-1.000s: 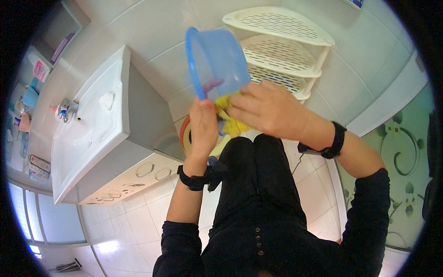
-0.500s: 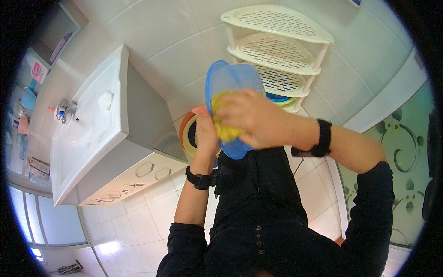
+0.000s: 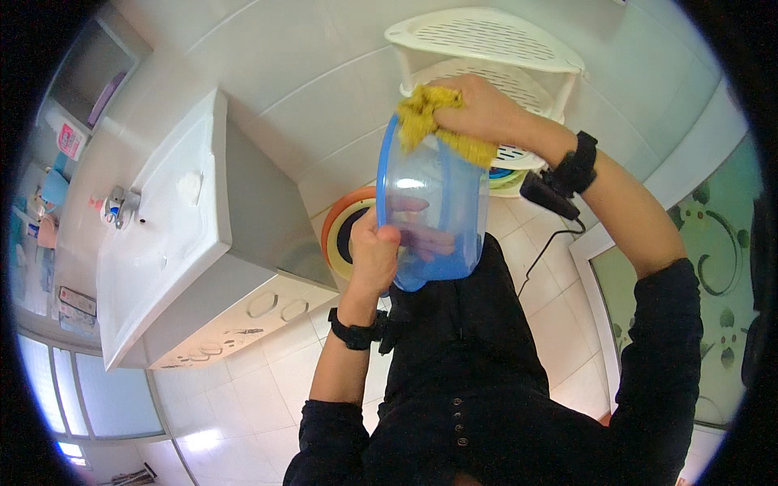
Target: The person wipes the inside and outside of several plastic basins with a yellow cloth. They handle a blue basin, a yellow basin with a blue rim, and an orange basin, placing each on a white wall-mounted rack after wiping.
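A translucent blue plastic basin [image 3: 454,202] is tilted on its side in front of my legs. My left hand [image 3: 381,255] grips its rim, thumb on the near face and fingers showing through the plastic behind. At the upper edge of the basin, my right hand [image 3: 478,109] is closed on a yellow cloth [image 3: 425,113]. The cloth lies over the rim, and part of it hangs down along the basin's outer side. Both wrists wear black straps.
A white corner shelf rack [image 3: 486,36] stands behind the basin, with coloured basins at its bottom. To the left is a white sink [image 3: 162,235] on a grey cabinet. Stacked round basins [image 3: 334,235] sit beside the cabinet. A patterned glass door [image 3: 705,300] is at right.
My right hand has moved up with the yellow cloth from inside the basin to its upper rim. The basin has turned slightly and shifted right; my left hand still holds it.
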The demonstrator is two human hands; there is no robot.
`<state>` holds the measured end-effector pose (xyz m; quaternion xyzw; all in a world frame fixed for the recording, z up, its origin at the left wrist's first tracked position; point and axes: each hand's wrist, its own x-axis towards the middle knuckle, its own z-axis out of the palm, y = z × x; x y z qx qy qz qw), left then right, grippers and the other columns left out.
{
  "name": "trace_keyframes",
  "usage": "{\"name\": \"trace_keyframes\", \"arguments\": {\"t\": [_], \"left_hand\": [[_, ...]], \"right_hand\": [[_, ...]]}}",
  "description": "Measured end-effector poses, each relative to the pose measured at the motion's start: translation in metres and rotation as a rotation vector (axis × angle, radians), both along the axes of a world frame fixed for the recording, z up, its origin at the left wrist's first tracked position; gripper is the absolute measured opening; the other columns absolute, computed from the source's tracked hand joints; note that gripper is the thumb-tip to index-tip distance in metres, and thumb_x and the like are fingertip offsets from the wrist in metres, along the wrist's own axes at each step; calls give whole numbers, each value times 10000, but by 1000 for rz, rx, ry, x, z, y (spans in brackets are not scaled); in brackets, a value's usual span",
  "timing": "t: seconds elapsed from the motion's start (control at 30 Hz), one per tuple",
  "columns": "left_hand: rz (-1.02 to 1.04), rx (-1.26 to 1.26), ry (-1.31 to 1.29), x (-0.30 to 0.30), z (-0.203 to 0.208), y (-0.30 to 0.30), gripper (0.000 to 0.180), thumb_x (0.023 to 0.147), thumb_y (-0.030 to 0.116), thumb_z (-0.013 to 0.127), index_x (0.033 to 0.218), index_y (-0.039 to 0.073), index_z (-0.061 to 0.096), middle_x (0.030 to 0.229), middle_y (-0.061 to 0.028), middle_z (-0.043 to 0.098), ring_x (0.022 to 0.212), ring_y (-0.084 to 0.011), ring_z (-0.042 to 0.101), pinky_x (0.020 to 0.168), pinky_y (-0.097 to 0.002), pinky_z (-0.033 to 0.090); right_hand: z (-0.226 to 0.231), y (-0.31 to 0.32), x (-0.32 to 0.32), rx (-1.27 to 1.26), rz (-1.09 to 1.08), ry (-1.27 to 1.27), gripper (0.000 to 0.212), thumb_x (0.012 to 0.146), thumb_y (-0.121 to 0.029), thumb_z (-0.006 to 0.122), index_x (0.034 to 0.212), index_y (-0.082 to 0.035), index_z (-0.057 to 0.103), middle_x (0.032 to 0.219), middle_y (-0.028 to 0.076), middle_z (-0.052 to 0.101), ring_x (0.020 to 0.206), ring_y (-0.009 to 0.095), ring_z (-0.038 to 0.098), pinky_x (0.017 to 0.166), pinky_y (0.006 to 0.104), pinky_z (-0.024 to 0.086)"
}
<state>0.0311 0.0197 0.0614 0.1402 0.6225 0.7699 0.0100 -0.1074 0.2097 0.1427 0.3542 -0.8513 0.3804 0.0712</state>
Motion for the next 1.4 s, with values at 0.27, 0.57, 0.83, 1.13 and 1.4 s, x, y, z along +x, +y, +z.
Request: {"name": "trace_keyframes", "arguments": {"t": [0.27, 0.57, 0.83, 1.13, 1.4], "left_hand": [[-149, -24, 93, 2, 12, -8, 815, 817, 695, 409, 1116, -59, 481, 820, -231, 670, 655, -266, 681, 533, -265, 519], [388, 17, -132, -27, 1, 3, 780, 903, 664, 229, 1116, -30, 514, 899, -174, 659, 767, -236, 651, 674, -293, 516], [351, 284, -148, -31, 5, -24, 643, 914, 576, 394, 1172, -3, 500, 898, -151, 666, 803, -235, 652, 732, -313, 521], [237, 564, -123, -15, -24, -46, 497, 901, 438, 550, 1184, 32, 503, 937, -130, 645, 716, -168, 621, 549, -273, 513], [364, 462, -109, -23, -30, -39, 516, 918, 436, 527, 1232, 29, 487, 1144, -133, 573, 967, -231, 577, 818, -369, 495]], "right_hand": [[-31, 37, -31, -107, -97, -319, 402, 858, -334, 488, 1004, 17, 619, 904, 111, 647, 774, 203, 596, 725, 333, 473], [-46, -25, 68, 47, 302, 629, 259, 698, -131, 581, 942, -58, 632, 1109, 114, 587, 1075, 303, 533, 961, 443, 399], [-79, -28, 81, -13, 449, 944, 360, 704, -149, 630, 1053, -60, 624, 1196, 101, 556, 1204, 297, 469, 1052, 447, 335], [-49, 9, 9, -351, -182, 254, 368, 765, -113, 568, 1128, -51, 564, 1226, 142, 532, 1150, 330, 486, 995, 383, 392], [-83, -1, 56, -336, -49, 331, 387, 827, -124, 537, 1204, -40, 515, 1267, 178, 483, 1218, 359, 422, 1043, 427, 330]]}}
